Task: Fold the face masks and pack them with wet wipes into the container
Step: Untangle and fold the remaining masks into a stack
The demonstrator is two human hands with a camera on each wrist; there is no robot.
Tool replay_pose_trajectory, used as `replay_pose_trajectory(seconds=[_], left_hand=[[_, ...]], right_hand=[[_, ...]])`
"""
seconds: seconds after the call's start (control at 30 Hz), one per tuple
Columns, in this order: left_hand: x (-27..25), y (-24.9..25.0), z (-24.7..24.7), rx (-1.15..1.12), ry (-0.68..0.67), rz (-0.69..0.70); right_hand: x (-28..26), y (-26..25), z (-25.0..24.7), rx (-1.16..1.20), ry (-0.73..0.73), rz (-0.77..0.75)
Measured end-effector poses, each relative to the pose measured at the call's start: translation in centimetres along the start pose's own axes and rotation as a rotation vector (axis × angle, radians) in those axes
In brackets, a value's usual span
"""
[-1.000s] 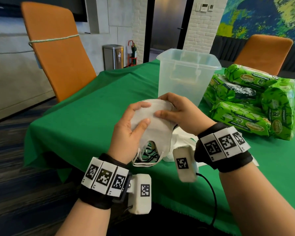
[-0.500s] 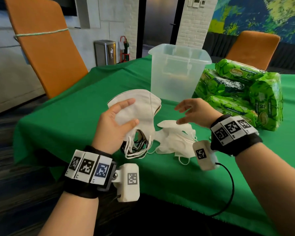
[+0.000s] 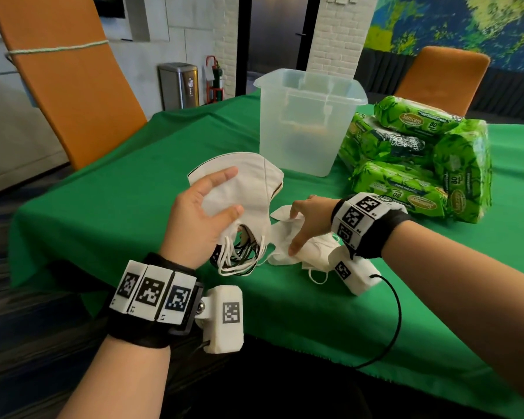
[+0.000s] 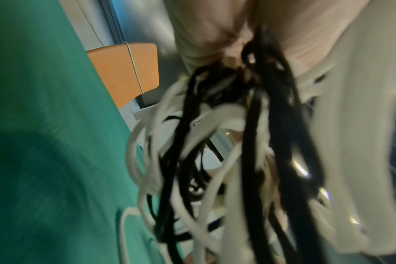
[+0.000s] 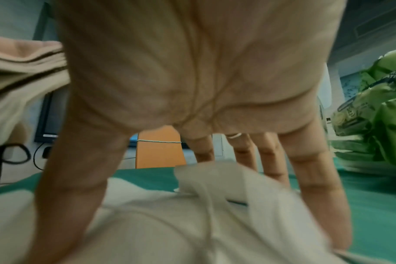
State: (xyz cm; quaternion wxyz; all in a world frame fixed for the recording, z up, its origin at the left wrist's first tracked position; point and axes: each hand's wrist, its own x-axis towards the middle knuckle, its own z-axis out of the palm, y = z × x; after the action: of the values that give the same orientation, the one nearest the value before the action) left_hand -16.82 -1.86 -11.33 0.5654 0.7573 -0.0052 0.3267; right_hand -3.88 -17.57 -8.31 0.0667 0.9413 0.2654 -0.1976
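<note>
Since a second ago the right hand has been taken off the folded masks and dropped onto the loose masks lying on the green tabletop, thumb and fingertips spread and touching the top one, not clearly pinched yet. Folded masks are kept raised above the tabletop in the left hand, its grip closed round the stack, with white and black ear loops left dangling. Clear container is parked just behind, wet wipes packs piled right beside it.
</note>
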Motion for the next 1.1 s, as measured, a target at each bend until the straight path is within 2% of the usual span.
replay_pose_trajectory(seconds=[0.23,0.47,0.6,0.73,0.8,0.87,0.97,1.1], left_hand=[[-0.2,0.0,0.3,0.004,-0.006,-0.01],[-0.1,-0.4,-0.2,0.008,0.054,-0.023],[0.1,-0.8,-0.4,0.043,0.123,-0.041],[0.3,-1.3,-0.3,0.084,0.192,-0.087],[0.5,-1.2,-0.1,0.075,0.218,-0.102],[0.5,-0.6,0.1,0.03,0.215,-0.122],[0.4,0.6,0.6,-0.149,0.187,-0.134],[0.6,0.8,0.7,-0.462,0.115,-0.18]], right_hand=[[0.2,-0.5,0.0,-0.079,0.159,-0.043],[-0.2,1.4,-2.2,0.068,0.375,-0.025],[-1.0,2.5,-3.7,0.38,0.586,-0.04],[-2.7,2.2,-4.6,0.866,0.737,-0.205],[-3.4,1.6,-4.7,0.974,0.781,-0.294],[-4.0,0.7,-4.5,0.94,0.869,-0.359],[-4.8,-1.0,-4.0,0.709,0.985,-0.423],[-5.3,-3.0,-2.7,0.408,0.992,-0.6]])
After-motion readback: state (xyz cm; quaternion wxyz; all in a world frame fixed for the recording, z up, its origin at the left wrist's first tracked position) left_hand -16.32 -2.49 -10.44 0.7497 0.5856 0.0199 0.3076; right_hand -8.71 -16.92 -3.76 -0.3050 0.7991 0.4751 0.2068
